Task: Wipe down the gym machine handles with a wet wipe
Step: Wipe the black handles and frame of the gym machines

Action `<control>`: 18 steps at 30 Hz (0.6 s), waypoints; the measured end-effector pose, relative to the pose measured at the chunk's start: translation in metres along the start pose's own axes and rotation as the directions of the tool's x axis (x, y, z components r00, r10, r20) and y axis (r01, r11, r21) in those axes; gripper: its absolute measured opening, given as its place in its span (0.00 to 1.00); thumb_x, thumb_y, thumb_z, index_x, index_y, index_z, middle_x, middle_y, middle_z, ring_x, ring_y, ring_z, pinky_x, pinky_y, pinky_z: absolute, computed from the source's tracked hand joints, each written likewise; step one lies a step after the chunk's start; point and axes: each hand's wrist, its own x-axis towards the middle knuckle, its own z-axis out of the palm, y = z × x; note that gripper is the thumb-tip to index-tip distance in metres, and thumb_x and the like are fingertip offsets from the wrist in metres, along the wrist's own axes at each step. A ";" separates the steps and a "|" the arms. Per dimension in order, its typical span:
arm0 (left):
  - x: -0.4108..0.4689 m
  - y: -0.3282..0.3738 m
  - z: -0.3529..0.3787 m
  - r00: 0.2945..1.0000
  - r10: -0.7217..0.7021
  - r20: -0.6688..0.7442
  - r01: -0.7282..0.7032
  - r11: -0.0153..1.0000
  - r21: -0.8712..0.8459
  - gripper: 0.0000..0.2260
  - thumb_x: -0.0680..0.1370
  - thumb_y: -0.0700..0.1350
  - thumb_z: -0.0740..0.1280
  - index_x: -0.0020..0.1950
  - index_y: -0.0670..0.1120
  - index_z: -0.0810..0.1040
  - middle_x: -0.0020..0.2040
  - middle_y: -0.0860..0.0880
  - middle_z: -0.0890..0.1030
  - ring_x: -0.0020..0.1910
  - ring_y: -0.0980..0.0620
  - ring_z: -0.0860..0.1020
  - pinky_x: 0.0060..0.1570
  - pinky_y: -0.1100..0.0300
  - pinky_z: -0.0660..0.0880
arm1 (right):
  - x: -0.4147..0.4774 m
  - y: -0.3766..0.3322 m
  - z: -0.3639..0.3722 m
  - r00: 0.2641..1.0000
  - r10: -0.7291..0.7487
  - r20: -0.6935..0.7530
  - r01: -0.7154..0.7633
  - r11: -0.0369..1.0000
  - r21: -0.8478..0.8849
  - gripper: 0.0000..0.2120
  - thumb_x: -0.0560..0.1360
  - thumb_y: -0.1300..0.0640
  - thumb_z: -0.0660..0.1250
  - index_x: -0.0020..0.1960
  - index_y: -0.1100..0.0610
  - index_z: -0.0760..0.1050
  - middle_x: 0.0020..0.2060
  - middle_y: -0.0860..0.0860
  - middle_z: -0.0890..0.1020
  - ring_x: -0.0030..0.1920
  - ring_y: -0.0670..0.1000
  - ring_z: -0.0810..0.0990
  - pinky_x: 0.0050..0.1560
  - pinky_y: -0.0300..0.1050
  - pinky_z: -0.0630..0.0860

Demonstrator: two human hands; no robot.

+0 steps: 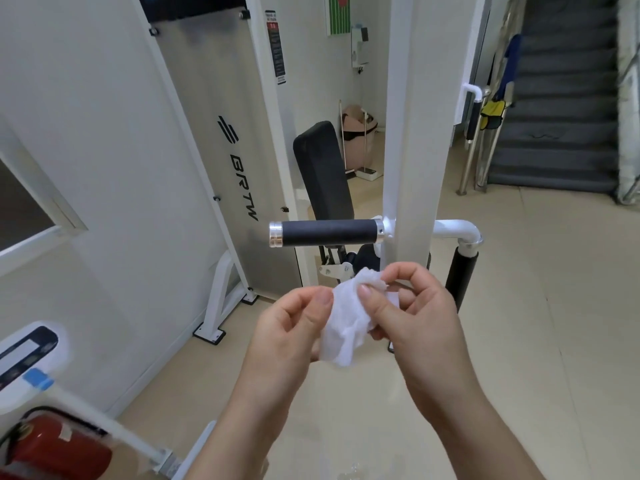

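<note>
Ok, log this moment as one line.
left hand pinches wet wipe | right hand pinches wet wipe | horizontal handle untouched

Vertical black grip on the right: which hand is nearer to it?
Right. The right hand, pinching the wipe, sits just left of the grip; the left hand is farther left, beyond the wipe.

Your left hand (287, 327): raised at centre, fingers curled, thumb and forefinger pinching the wet wipe (346, 323) | your right hand (415, 313): just beside it, thumb and curled fingertips gripping the same wet wipe | your forearms: bare, converging from below.
</note>
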 end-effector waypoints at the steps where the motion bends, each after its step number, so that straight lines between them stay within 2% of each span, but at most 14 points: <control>1: -0.001 0.001 0.000 1.000 0.016 -0.012 -0.016 1.000 0.022 0.12 0.71 0.51 0.71 0.47 0.44 0.83 0.41 0.47 0.85 0.38 0.52 0.82 0.34 0.63 0.75 | 0.000 -0.001 0.001 0.999 -0.040 0.007 0.040 0.999 -0.009 0.08 0.73 0.65 0.70 0.46 0.57 0.71 0.27 0.52 0.78 0.27 0.47 0.74 0.27 0.34 0.71; 3: -0.002 0.003 0.002 0.997 0.064 -0.045 -0.062 0.997 0.041 0.08 0.70 0.46 0.74 0.46 0.43 0.84 0.41 0.45 0.85 0.39 0.51 0.82 0.37 0.62 0.76 | 0.001 -0.001 0.002 0.990 -0.139 0.009 0.140 0.985 -0.097 0.09 0.74 0.63 0.70 0.46 0.53 0.70 0.29 0.52 0.80 0.28 0.48 0.78 0.29 0.38 0.73; 4: -0.003 0.005 0.004 0.994 0.089 -0.069 -0.087 0.996 0.035 0.07 0.70 0.44 0.74 0.45 0.42 0.84 0.41 0.44 0.86 0.39 0.51 0.82 0.37 0.63 0.76 | 0.002 0.001 0.002 0.974 -0.226 0.003 0.222 0.952 -0.210 0.09 0.75 0.61 0.69 0.45 0.50 0.70 0.32 0.51 0.80 0.31 0.48 0.79 0.31 0.40 0.75; 6: -0.003 0.008 0.010 0.982 0.146 -0.121 -0.141 0.989 0.053 0.07 0.71 0.44 0.70 0.43 0.43 0.85 0.38 0.46 0.85 0.36 0.55 0.81 0.35 0.66 0.76 | 0.003 0.006 0.001 0.911 -0.411 0.043 0.386 0.808 -0.446 0.07 0.76 0.59 0.68 0.46 0.47 0.73 0.36 0.45 0.80 0.37 0.45 0.79 0.36 0.36 0.74; 7: -0.003 0.009 0.012 0.974 0.180 -0.139 -0.168 0.981 0.092 0.07 0.71 0.45 0.69 0.41 0.43 0.85 0.37 0.47 0.85 0.34 0.56 0.80 0.34 0.67 0.75 | 0.003 0.007 0.000 0.886 -0.456 0.084 0.435 0.757 -0.488 0.05 0.77 0.58 0.66 0.47 0.48 0.75 0.37 0.43 0.80 0.40 0.44 0.79 0.37 0.33 0.73; 8: -0.002 0.011 0.014 0.966 0.212 -0.147 -0.191 0.971 0.142 0.07 0.71 0.46 0.69 0.41 0.45 0.85 0.35 0.48 0.84 0.34 0.55 0.80 0.34 0.67 0.74 | 0.004 0.007 -0.002 0.888 -0.440 0.135 0.449 0.761 -0.469 0.05 0.77 0.56 0.65 0.48 0.48 0.78 0.39 0.41 0.81 0.42 0.43 0.80 0.39 0.32 0.73; 9: -0.001 0.011 0.014 0.961 0.238 -0.145 -0.208 0.959 0.194 0.07 0.71 0.47 0.69 0.40 0.46 0.85 0.35 0.47 0.84 0.34 0.53 0.80 0.35 0.65 0.75 | 0.004 0.006 -0.004 0.911 -0.363 0.194 0.411 0.812 -0.415 0.06 0.77 0.53 0.65 0.49 0.47 0.80 0.41 0.42 0.82 0.43 0.44 0.80 0.40 0.36 0.75; 11: 0.001 0.009 0.012 0.960 0.254 -0.117 -0.214 0.936 0.278 0.06 0.72 0.50 0.70 0.42 0.48 0.84 0.37 0.45 0.84 0.37 0.46 0.80 0.39 0.57 0.76 | 0.007 0.000 -0.008 0.937 -0.129 0.324 0.209 0.951 -0.226 0.08 0.74 0.46 0.67 0.49 0.46 0.82 0.42 0.47 0.84 0.42 0.46 0.81 0.40 0.42 0.77; 13: -0.001 0.007 0.011 0.963 0.262 -0.066 -0.219 0.900 0.377 0.04 0.75 0.52 0.70 0.46 0.53 0.83 0.40 0.49 0.84 0.40 0.48 0.81 0.42 0.52 0.77 | 0.012 -0.004 -0.014 0.923 -0.002 0.384 0.045 0.994 -0.101 0.09 0.71 0.48 0.72 0.49 0.50 0.83 0.42 0.51 0.85 0.40 0.46 0.80 0.39 0.39 0.76; 15: -0.004 0.004 0.012 0.951 0.308 0.020 -0.272 0.806 0.526 0.09 0.74 0.49 0.67 0.53 0.59 0.80 0.45 0.55 0.82 0.44 0.53 0.80 0.44 0.58 0.78 | 0.017 -0.003 -0.017 0.921 0.030 0.389 -0.002 0.997 -0.071 0.07 0.70 0.55 0.73 0.48 0.54 0.83 0.40 0.52 0.85 0.42 0.49 0.82 0.43 0.42 0.78; 17: -0.009 0.002 0.012 0.925 0.367 0.099 -0.342 0.687 0.641 0.16 0.73 0.43 0.68 0.57 0.59 0.77 0.47 0.58 0.80 0.44 0.55 0.79 0.42 0.66 0.75 | 0.020 0.000 -0.017 0.927 0.028 0.373 0.008 0.995 -0.096 0.05 0.71 0.59 0.72 0.47 0.54 0.84 0.41 0.52 0.86 0.45 0.51 0.83 0.48 0.49 0.80; 18: -0.011 0.003 0.011 0.913 0.386 0.129 -0.368 0.646 0.669 0.18 0.72 0.41 0.68 0.58 0.58 0.76 0.47 0.59 0.80 0.43 0.55 0.78 0.41 0.66 0.75 | 0.019 0.001 -0.017 0.930 0.019 0.367 0.029 0.992 -0.126 0.05 0.72 0.60 0.71 0.46 0.53 0.84 0.41 0.51 0.86 0.46 0.50 0.84 0.48 0.49 0.81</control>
